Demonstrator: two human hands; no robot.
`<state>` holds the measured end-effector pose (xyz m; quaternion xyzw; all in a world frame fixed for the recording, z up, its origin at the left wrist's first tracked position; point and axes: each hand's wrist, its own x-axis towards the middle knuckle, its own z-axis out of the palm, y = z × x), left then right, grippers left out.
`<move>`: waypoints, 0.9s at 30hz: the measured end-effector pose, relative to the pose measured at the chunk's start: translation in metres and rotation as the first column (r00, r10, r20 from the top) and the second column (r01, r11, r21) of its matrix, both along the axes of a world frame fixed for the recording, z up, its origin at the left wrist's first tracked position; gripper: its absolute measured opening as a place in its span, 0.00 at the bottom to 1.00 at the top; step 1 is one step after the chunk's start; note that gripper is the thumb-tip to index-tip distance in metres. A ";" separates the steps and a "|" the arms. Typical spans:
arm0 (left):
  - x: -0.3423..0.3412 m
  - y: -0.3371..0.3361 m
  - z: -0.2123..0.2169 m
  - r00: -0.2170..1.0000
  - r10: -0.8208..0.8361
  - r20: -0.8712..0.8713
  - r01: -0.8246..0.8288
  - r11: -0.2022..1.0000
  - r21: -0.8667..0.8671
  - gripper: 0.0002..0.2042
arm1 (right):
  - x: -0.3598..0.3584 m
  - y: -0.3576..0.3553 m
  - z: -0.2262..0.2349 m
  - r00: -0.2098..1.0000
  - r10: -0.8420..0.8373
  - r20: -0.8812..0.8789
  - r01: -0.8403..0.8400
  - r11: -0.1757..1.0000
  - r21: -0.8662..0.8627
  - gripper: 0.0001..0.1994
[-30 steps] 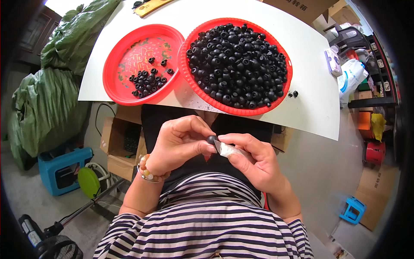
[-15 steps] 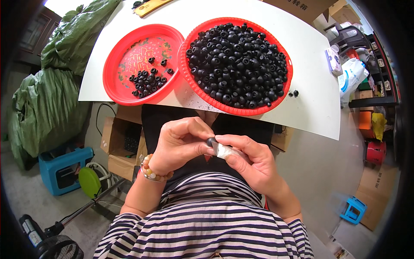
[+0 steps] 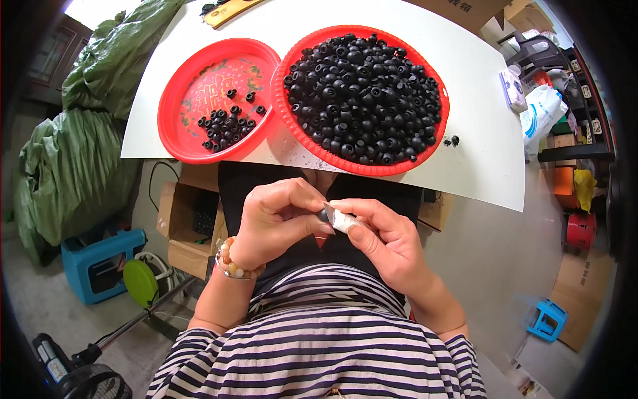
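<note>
pinching a small black piece (image 3: 323,216) in the left hand (image 3: 274,218); clasping a white-wrapped blade (image 3: 343,221) in the right hand (image 3: 385,241), right at the piece; holding both above the lap (image 3: 349,253), near the white table (image 3: 483,156) and heaped red basin (image 3: 372,168)

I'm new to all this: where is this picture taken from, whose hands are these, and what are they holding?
There's no robot here, just a person's bare hands. The camera is the left of two worn on the head, looking down; its wide lens bends straight edges. The left hand pinches a round black piece. The right hand grips a white-wrapped tool, its thin grey tip seemingly against that piece. On the white table sit a shallow red tray with a small cluster of black parts and a red basin heaped with more.
</note>
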<state>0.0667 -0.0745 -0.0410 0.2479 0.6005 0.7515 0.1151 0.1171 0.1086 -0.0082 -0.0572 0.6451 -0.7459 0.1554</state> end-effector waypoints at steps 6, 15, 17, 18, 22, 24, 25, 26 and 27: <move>0.003 0.004 -0.005 0.927 -0.127 0.353 0.045 0.972 0.232 0.06 | -0.006 -0.001 -0.002 0.992 -0.057 0.109 0.074 0.985 -0.157 0.23; 0.007 0.005 -0.004 0.893 -0.185 0.411 0.085 0.965 0.249 0.06 | -0.020 -0.013 0.000 0.996 -0.025 0.091 0.045 0.974 -0.223 0.17; 0.005 0.002 -0.006 0.876 -0.244 0.415 0.127 0.948 0.291 0.06 | -0.021 -0.008 -0.007 0.992 -0.036 0.121 0.055 0.985 -0.161 0.17; 0.004 0.001 -0.007 0.867 -0.274 0.416 0.147 0.939 0.311 0.05 | -0.021 -0.006 -0.009 0.990 -0.041 0.136 0.059 0.990 -0.130 0.17; 0.004 -0.001 -0.004 0.850 -0.249 0.463 0.120 0.949 0.291 0.06 | -0.019 -0.011 -0.007 0.994 -0.093 0.052 0.101 0.975 -0.197 0.15; 0.004 -0.002 -0.008 0.852 -0.246 0.463 0.106 0.946 0.307 0.07 | -0.017 -0.004 -0.005 0.999 -0.009 0.032 0.015 0.986 -0.167 0.15; 0.003 -0.002 -0.010 0.852 -0.244 0.463 0.100 0.944 0.314 0.08 | -0.016 0.001 -0.004 0.999 0.032 0.025 -0.028 0.988 -0.151 0.15; 0.003 -0.003 -0.010 0.858 -0.237 0.455 0.095 0.945 0.313 0.08 | -0.015 0.004 0.000 0.998 0.064 0.020 -0.062 0.994 -0.086 0.15; 0.003 -0.004 -0.010 0.864 -0.231 0.447 0.091 0.946 0.313 0.09 | -0.014 0.001 0.004 0.999 0.052 0.001 -0.051 0.992 -0.115 0.14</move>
